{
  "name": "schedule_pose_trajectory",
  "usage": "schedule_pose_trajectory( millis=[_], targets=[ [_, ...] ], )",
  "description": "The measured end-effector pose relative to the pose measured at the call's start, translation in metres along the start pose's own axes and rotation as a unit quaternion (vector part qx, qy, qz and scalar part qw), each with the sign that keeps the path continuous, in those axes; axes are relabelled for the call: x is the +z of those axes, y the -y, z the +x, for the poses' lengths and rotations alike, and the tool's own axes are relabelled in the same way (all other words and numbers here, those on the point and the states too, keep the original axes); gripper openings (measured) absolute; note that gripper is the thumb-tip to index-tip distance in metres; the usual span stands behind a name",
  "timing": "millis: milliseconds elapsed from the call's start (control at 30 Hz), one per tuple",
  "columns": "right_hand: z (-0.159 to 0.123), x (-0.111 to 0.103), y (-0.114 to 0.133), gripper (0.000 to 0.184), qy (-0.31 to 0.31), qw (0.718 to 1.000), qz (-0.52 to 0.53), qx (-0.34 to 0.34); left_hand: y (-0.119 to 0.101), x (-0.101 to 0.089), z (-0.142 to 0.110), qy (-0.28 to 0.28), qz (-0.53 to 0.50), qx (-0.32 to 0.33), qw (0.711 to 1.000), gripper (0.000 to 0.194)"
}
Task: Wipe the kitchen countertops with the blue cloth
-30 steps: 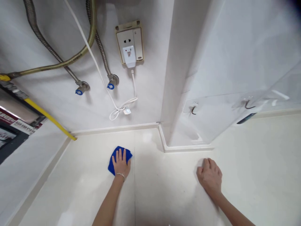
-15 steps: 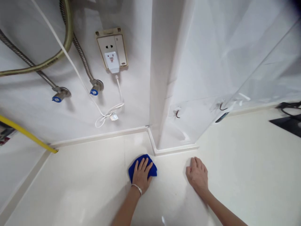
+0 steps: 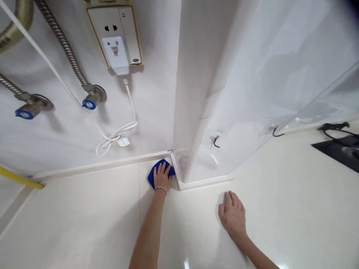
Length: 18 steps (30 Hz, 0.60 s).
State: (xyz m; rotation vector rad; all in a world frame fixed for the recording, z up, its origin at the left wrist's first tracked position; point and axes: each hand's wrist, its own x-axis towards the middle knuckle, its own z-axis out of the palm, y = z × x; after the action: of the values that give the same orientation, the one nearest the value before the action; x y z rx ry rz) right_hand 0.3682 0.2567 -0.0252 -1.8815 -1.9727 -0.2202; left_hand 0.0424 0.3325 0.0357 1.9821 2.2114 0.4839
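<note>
- My left hand [image 3: 162, 181] lay flat, its fingers extended over the cloth rather than closed around it; a thin silver-coloured bracelet [image 3: 160, 189] circled the wrist.
- The bright blue fabric cloth [image 3: 152, 178] lay beneath that hand, in the inner corner of the glossy off-white countertop [image 3: 98, 220], just beside the raised pale edging strip [image 3: 207, 184]; whether it touched the strip I could not tell.
- My right hand [image 3: 233, 215] rested on the countertop, well apart from the cloth, its fingers loosely clenched; their undersides were hidden.
- Above that hand, a dark curved hook [image 3: 216, 142] was mounted on the smooth white projecting wall [image 3: 241, 97].
- Above the cloth and to its left, a looped white cord [image 3: 130, 99] hung from a white plastic plug [image 3: 115, 56] in the rectangular cream wall socket [image 3: 131, 37].
- Farther left were two metal valves with blue caps [image 3: 91, 100] and a yellow pipe [image 3: 21, 178].
- At far right, a flat black panel [image 3: 342, 151] lay on the countertop.
</note>
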Motion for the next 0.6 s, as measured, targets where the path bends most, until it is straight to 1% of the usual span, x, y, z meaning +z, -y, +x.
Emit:
schedule_pose_trajectory(
  millis=[167,267,333,433,600],
  targets=[
    [0.0,0.0,0.0,0.054,0.0,1.0,0.002,0.007,-0.002,0.004,0.022,-0.032,-0.004,-0.044,0.999,0.055],
    [0.002,-0.002,0.0,0.052,0.003,1.0,0.008,0.022,-0.002,0.005,0.025,-0.04,-0.012,-0.047,0.998,0.055],
    [0.002,-0.002,-0.001,0.052,0.003,0.999,0.017,0.027,0.003,0.003,0.022,-0.041,-0.016,-0.045,0.998,0.055],
    [0.001,-0.002,-0.004,0.053,0.005,0.999,0.03,0.025,0.026,-0.004,0.011,-0.049,-0.014,-0.064,0.997,0.057],
    [0.001,-0.003,-0.011,0.055,0.019,0.998,0.05,0.028,0.088,-0.03,-0.014,-0.071,0.008,-0.12,0.99,0.057]
  ],
)
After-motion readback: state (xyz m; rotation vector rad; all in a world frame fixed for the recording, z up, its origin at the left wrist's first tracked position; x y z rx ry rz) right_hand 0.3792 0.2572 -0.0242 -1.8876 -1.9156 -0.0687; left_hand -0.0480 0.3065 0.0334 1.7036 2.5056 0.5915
